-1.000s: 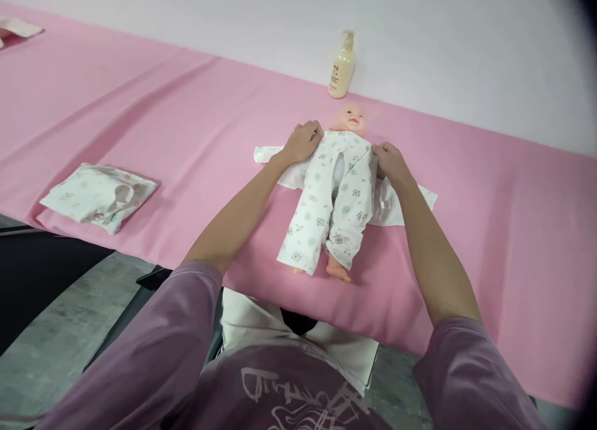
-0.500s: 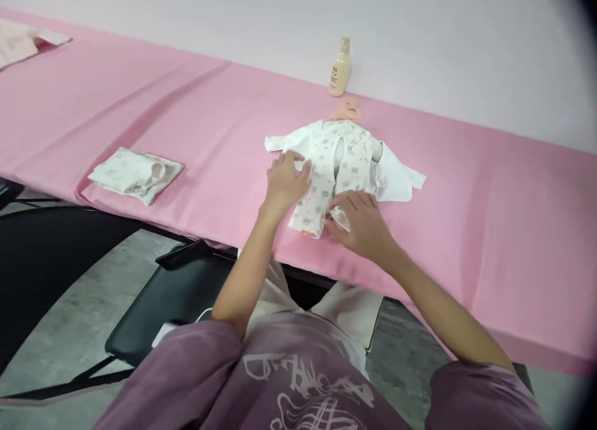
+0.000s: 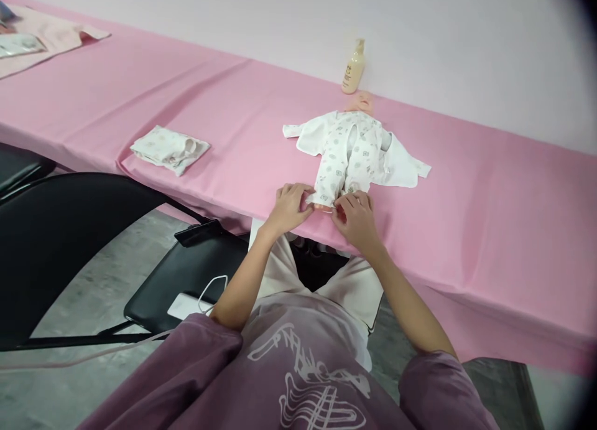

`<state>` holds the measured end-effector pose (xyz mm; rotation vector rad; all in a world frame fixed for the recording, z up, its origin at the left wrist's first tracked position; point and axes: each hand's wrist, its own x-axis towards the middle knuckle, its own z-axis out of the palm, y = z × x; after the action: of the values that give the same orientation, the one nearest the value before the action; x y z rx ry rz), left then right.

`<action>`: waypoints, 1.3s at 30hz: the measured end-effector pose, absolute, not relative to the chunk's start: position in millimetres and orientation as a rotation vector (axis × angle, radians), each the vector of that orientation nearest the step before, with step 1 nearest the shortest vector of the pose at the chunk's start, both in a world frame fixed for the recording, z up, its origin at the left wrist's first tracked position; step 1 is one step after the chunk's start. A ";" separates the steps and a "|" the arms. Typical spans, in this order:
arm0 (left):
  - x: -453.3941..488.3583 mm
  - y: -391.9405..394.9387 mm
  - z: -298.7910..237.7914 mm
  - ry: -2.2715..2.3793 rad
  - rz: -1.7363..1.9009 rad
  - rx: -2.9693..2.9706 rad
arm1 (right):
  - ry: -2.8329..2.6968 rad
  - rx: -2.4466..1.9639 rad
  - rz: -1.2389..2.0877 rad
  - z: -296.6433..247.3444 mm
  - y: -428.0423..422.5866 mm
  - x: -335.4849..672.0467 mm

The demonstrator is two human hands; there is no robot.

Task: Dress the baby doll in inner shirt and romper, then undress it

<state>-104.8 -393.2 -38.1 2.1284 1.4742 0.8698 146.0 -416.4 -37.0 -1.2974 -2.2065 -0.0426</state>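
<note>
A baby doll (image 3: 361, 101) lies on its back, head toward the wall, on the pink-covered table. Patterned white baby clothes (image 3: 332, 150) cover its body and legs, with white sleeves spread out on both sides. My left hand (image 3: 291, 207) pinches the cuff of one trouser leg near the table's front edge. My right hand (image 3: 356, 218) is closed at the other side of this cuff, its fingers on the fabric. Part of the doll's foot (image 3: 321, 206) shows between my hands. The lower end of the other leg is partly hidden by my right hand.
A cream pump bottle (image 3: 353, 68) stands behind the doll's head. Folded patterned cloth (image 3: 168, 149) lies to the left on the pink tablecloth (image 3: 224, 116). Farther left is a pale pink cloth (image 3: 60, 35). A black chair (image 3: 158, 287) with a white device (image 3: 186, 307) is below.
My left hand has moved from the side of the trouser leg down to its cuff. My right hand has shifted to the cuff's other side. The view has turned slightly left.
</note>
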 end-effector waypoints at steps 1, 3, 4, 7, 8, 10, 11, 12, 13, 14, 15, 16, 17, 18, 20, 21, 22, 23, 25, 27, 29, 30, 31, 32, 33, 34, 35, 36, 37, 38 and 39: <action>-101.8 -392.5 -38.3 1.506 0.884 2.120 | -2.180 -1.318 -0.055 -39.1 -417.8 143.3; -94.8 -391.2 -37.6 1.550 0.916 2.100 | -2.130 -1.367 -0.073 -42.8 -419.3 137.9; -91.2 -390.8 -36.6 1.557 0.940 2.087 | -2.110 -1.392 -0.077 -44.3 -419.4 135.5; -81.8 -390.9 -32.5 1.548 1.032 2.044 | -2.069 -1.443 -0.064 -46.9 -418.4 130.9; -79.8 -391.4 -31.6 1.536 1.061 2.037 | -2.059 -1.453 -0.059 -47.5 -417.9 130.3; -77.7 -392.8 -31.8 1.505 1.099 2.040 | -2.035 -1.459 -0.063 -48.7 -417.3 130.3; -77.6 -393.7 -32.9 1.499 1.111 2.046 | -2.019 -1.456 -0.071 -49.5 -417.0 130.7; -77.8 -394.5 -34.4 1.506 1.118 2.053 | -2.004 -1.453 -0.079 -50.5 -416.8 131.1; -78.2 -395.2 -36.0 1.528 1.116 2.058 | -1.991 -1.449 -0.086 -51.5 -416.7 131.4; -78.6 -395.8 -37.5 1.562 1.102 2.063 | -1.980 -1.448 -0.090 -52.5 -416.5 131.7; -78.8 -396.2 -38.7 1.601 1.079 2.067 | -1.970 -1.450 -0.090 -53.4 -416.5 131.7; -78.7 -396.4 -39.6 1.637 1.048 2.071 | -1.957 -1.453 -0.087 -54.1 -416.4 131.6; -78.4 -396.5 -40.2 1.664 1.015 2.076 | -1.943 -1.456 -0.082 -54.5 -416.5 131.3; -77.9 -396.4 -40.5 1.682 0.987 2.082 | -1.929 -1.457 -0.078 -54.7 -416.6 131.0; -77.0 -395.8 -41.3 1.690 0.960 2.097 | -1.929 -1.448 -0.075 -54.6 -417.0 130.4; -76.7 -395.3 -41.8 1.682 0.959 2.105 | -1.943 -1.439 -0.080 -54.4 -417.3 130.2; -76.6 -394.9 -42.3 1.669 0.965 2.112 | -1.964 -1.432 -0.088 -54.1 -417.5 130.1; -76.7 -394.5 -42.9 1.657 0.974 2.117 | -1.984 -1.427 -0.097 -53.9 -417.7 130.0; -77.3 -394.3 -43.8 1.636 0.989 2.115 | -2.004 -1.423 -0.111 -53.7 -417.8 130.1; -78.1 -394.9 -43.9 1.611 1.003 2.103 | -1.988 -1.428 -0.114 -53.8 -417.7 130.1; -78.8 -396.2 -43.4 1.570 1.034 2.088 | -1.957 -1.430 -0.107 -54.1 -417.3 130.1; -79.1 -397.0 -43.1 1.551 1.056 2.082 | -1.942 -1.429 -0.102 -54.2 -417.0 130.2; -79.3 -397.7 -42.9 1.539 1.081 2.076 | -1.931 -1.427 -0.096 -54.4 -416.8 130.4; -79.5 -398.3 -42.8 1.535 1.107 2.069 | -1.925 -1.425 -0.089 -54.5 -416.5 130.6; -79.7 -398.7 -42.9 1.539 1.129 2.064 | -1.921 -1.422 -0.081 -54.6 -416.3 130.9; -79.8 -398.7 -43.3 1.549 1.150 2.058 | -1.919 -1.420 -0.071 -54.7 -416.0 131.2; -79.8 -398.4 -43.8 1.555 1.169 2.056 | -1.914 -1.418 -0.061 -54.7 -415.8 131.5; -79.8 -397.8 -44.5 1.555 1.187 2.056 | -1.906 -1.417 -0.049 -54.8 -415.5 131.7; -79.8 -396.9 -45.3 1.547 1.202 2.062 | -1.896 -1.417 -0.037 -54.9 -415.3 131.8; -79.9 -395.9 -46.1 1.535 1.214 2.075 | -1.885 -1.417 -0.027 -54.9 -415.2 131.8; -80.0 -395.1 -46.7 1.521 1.220 2.094 | -1.877 -1.415 -0.018 -54.7 -415.3 131.7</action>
<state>-80.0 -395.1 -46.7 2.0937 1.5211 1.2198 131.7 -415.3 -54.7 -1.4146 -1.8768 -0.0185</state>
